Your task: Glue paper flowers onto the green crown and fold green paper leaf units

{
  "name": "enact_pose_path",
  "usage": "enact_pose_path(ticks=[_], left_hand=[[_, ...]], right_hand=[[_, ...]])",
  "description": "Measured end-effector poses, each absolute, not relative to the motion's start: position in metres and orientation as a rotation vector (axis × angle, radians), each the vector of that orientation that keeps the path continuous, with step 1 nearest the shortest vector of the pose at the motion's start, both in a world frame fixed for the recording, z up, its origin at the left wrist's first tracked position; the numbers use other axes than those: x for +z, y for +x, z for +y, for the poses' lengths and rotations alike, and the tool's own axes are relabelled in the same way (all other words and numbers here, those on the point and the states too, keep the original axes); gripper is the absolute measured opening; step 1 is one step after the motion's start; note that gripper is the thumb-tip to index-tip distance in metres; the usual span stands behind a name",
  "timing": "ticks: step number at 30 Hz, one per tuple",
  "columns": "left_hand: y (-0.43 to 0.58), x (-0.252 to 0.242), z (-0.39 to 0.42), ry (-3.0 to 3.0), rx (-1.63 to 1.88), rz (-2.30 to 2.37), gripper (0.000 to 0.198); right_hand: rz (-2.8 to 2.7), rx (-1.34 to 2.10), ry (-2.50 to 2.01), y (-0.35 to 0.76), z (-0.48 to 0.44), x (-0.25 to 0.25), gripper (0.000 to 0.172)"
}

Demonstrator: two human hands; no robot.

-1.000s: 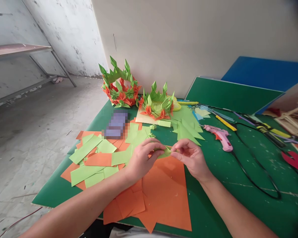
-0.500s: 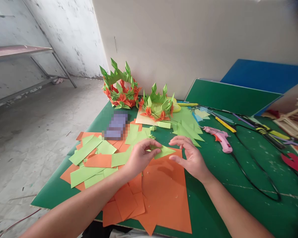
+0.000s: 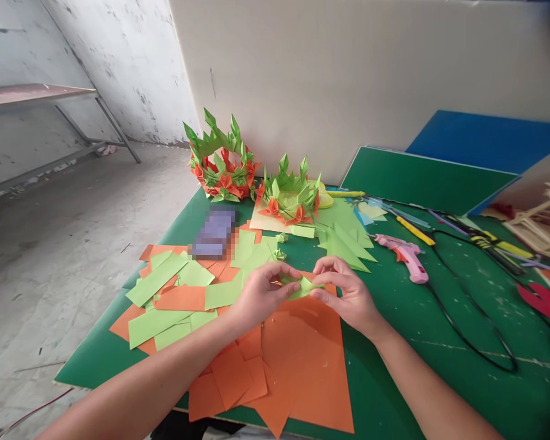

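Note:
A small folded piece of green paper (image 3: pixel 305 286) is held between my two hands, above a large orange sheet (image 3: pixel 311 360). My left hand (image 3: pixel 266 293) pinches its left side between thumb and fingers. On the right end of the piece, the thumb and fingertips of my right hand (image 3: pixel 346 293) are closed. Two small folded green pieces (image 3: pixel 280 254) lie just beyond my left hand. Loose green strips (image 3: pixel 159 278) and orange strips (image 3: pixel 231 373) are piled around my left forearm.
Two green and orange paper crowns (image 3: pixel 224 168) stand at the back of the green table (image 3: pixel 385 366). Right of my hands lie a pink glue gun (image 3: pixel 407 256) with a black cord, pliers and a red piece (image 3: pixel 543 305). A pixelated purple object (image 3: pixel 214 232) lies left.
My right hand has moved in to the green piece and its fingers have closed on the right end. The piece now looks more folded or bent.

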State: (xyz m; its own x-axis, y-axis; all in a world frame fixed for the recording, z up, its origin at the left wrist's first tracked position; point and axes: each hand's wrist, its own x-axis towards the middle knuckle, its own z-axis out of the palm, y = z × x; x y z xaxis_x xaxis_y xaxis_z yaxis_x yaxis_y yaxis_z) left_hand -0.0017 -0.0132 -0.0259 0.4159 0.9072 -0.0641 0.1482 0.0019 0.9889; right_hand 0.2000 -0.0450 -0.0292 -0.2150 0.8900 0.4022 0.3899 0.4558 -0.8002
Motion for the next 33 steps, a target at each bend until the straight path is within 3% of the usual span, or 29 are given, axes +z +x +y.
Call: enact_pose_path(ticks=[16, 28, 33], left_hand=[[0.0044, -0.0311, -0.0191, 1.891, 0.937, 1.007, 0.008], [0.0048, -0.027, -0.0165, 1.771, 0.77, 0.984, 0.011], [0.0053, -0.0267, -0.013, 1.597, 0.752, 0.995, 0.017]], right_hand=[[-1.983, 0.557, -1.225, 0.1901, -0.0475, -0.029, 0.01], [-2.08, 0.455, -1.242, 0.1902, -0.0469, -0.0331, 0.017], [-1.95, 0.602, -1.23, 0.19, -0.047, -0.0323, 0.017]])
